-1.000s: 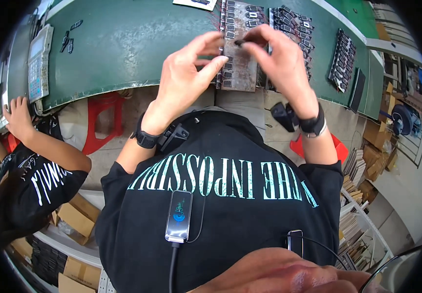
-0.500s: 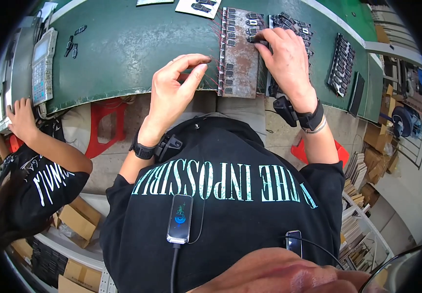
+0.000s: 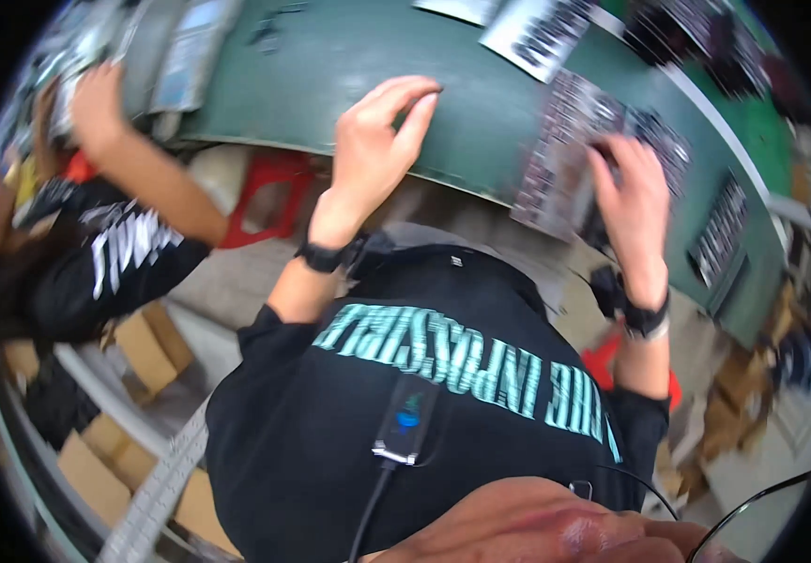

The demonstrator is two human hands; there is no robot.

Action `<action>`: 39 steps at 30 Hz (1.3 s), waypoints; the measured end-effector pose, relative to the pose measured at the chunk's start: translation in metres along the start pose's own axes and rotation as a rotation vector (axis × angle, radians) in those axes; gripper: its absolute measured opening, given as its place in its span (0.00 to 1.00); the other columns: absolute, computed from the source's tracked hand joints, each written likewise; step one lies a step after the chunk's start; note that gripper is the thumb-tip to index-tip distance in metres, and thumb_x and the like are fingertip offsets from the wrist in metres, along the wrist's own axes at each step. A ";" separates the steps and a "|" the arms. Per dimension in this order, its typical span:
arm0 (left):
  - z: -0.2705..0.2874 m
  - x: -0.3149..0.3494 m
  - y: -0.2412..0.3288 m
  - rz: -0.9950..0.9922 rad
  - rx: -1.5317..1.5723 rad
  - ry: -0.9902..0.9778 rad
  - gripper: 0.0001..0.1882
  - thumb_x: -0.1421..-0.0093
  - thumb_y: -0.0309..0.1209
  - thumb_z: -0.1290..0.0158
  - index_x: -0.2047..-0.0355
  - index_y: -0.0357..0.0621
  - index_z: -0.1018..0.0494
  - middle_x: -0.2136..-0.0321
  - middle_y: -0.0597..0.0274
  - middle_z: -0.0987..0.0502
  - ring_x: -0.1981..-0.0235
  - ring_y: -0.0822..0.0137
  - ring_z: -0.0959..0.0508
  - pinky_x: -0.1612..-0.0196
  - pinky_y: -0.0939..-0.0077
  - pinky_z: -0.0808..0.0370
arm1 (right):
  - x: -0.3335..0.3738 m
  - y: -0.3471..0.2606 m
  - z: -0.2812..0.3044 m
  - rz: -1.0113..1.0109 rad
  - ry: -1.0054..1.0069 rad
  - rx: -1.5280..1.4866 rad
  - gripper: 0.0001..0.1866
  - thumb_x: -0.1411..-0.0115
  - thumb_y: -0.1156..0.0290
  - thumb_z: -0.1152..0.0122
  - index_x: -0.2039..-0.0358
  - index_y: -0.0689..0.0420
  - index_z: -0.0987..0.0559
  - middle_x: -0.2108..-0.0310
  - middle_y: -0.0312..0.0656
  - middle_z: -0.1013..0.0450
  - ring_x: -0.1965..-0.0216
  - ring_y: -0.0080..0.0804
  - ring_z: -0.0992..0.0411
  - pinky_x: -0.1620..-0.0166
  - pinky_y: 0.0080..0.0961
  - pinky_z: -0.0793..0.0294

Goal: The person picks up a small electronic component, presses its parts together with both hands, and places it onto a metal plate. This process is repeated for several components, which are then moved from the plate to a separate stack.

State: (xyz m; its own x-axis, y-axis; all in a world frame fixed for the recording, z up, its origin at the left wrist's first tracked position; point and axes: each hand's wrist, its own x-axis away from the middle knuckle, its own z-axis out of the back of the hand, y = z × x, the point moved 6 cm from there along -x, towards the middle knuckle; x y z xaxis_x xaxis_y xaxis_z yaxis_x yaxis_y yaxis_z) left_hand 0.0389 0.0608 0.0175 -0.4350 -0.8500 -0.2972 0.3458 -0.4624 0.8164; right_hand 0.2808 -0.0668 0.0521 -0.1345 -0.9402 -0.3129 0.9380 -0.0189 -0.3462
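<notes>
One second on, the left hand (image 3: 374, 145) has withdrawn from the metal plate (image 3: 563, 176) under the right hand (image 3: 636, 195), either grip unclear

Assembly workshop: a green bench (image 3: 485, 117) at twelve o'clock is carrying electronic parts (image 3: 723, 225); cartons (image 3: 94, 477) are sitting at eight.
</notes>
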 end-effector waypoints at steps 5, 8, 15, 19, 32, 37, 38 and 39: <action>0.053 -0.015 -0.090 -0.223 -0.606 0.371 0.28 0.35 0.46 0.48 0.38 0.49 0.32 0.38 0.51 0.31 0.35 0.47 0.36 0.34 0.52 0.40 | 0.059 -0.020 -0.040 0.033 -0.087 -0.096 0.09 0.41 0.75 0.38 0.59 0.59 0.20 0.63 0.45 0.25 0.60 0.45 0.26 0.56 0.35 0.27; 0.067 -0.027 -0.128 -0.365 -1.087 0.579 0.18 0.40 0.32 0.45 0.51 0.39 0.25 0.52 0.43 0.24 0.49 0.44 0.27 0.46 0.59 0.29 | 0.073 -0.014 -0.051 0.028 -0.089 -0.099 0.10 0.41 0.76 0.38 0.58 0.59 0.19 0.60 0.46 0.24 0.58 0.45 0.25 0.55 0.34 0.26; 0.067 -0.072 -0.207 -0.209 -0.977 -0.196 0.35 0.32 0.55 0.57 0.31 0.51 0.42 0.31 0.49 0.44 0.30 0.49 0.45 0.32 0.44 0.47 | 0.082 -0.006 -0.079 0.014 -0.067 -0.097 0.11 0.44 0.73 0.35 0.59 0.58 0.20 0.61 0.45 0.26 0.58 0.46 0.26 0.55 0.37 0.26; 0.028 -0.030 -0.169 -0.260 -0.934 -0.180 0.36 0.32 0.52 0.54 0.31 0.45 0.44 0.31 0.47 0.43 0.30 0.49 0.44 0.31 0.51 0.48 | 0.107 0.002 -0.059 -0.017 -0.035 -0.179 0.12 0.43 0.72 0.35 0.58 0.58 0.20 0.62 0.45 0.25 0.60 0.44 0.26 0.56 0.35 0.25; -0.091 -0.020 0.015 -0.702 -0.423 -0.224 0.19 0.35 0.32 0.48 0.44 0.43 0.28 0.50 0.47 0.23 0.42 0.49 0.28 0.36 0.54 0.37 | 0.217 0.006 -0.103 -0.838 -0.666 -1.388 0.18 0.31 0.60 0.44 0.52 0.63 0.21 0.63 0.39 0.21 0.66 0.22 0.24 0.62 0.21 0.22; -0.178 -0.045 0.032 -0.756 -0.259 -0.329 0.20 0.35 0.37 0.51 0.47 0.40 0.27 0.53 0.43 0.23 0.49 0.46 0.25 0.42 0.59 0.31 | 0.207 0.009 -0.103 -1.009 -0.307 -1.547 0.21 0.30 0.58 0.46 0.52 0.66 0.23 0.63 0.43 0.22 0.66 0.25 0.23 0.61 0.22 0.20; -0.192 -0.046 0.037 -0.798 -0.332 -0.349 0.18 0.36 0.33 0.51 0.47 0.43 0.27 0.56 0.46 0.21 0.52 0.50 0.22 0.40 0.58 0.32 | 0.207 0.011 -0.101 -1.007 -0.299 -1.507 0.22 0.29 0.57 0.47 0.52 0.67 0.23 0.63 0.44 0.22 0.66 0.25 0.23 0.61 0.23 0.20; -0.203 -0.046 0.038 -0.839 -0.407 -0.368 0.18 0.36 0.29 0.51 0.46 0.46 0.27 0.60 0.49 0.19 0.55 0.53 0.20 0.38 0.58 0.34 | 0.208 0.013 -0.101 -1.006 -0.287 -1.508 0.22 0.29 0.57 0.47 0.52 0.67 0.23 0.63 0.44 0.22 0.66 0.25 0.23 0.61 0.23 0.20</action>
State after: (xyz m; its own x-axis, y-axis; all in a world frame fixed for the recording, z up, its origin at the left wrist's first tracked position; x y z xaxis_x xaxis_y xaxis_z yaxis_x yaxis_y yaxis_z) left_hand 0.2406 0.0314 -0.0377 -0.8751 -0.1103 -0.4712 0.0373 -0.9862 0.1616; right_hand 0.2331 -0.2281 -0.1064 -0.1939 -0.7922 0.5787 -0.5280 -0.4129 -0.7421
